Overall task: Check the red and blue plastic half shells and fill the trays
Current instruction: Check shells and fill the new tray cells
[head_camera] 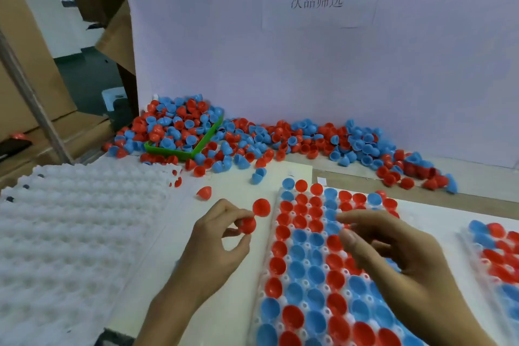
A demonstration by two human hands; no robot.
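The left hand (217, 244) pinches a red half shell (248, 225) just beside the filled tray (276, 233); the right hand (393, 255) hovers relaxed above it.

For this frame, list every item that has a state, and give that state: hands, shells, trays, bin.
Left hand: pinches a red plastic half shell.
Right hand: open, fingers spread over the middle tray.
Middle white plastic tray: mostly filled with red and blue shells.
Right white tray: partly in view, holds shells.
Left stack of white trays: nearly unfilled.
Green plastic bin: heaped to overflowing.
Loose red half shell: lying beside the middle tray.
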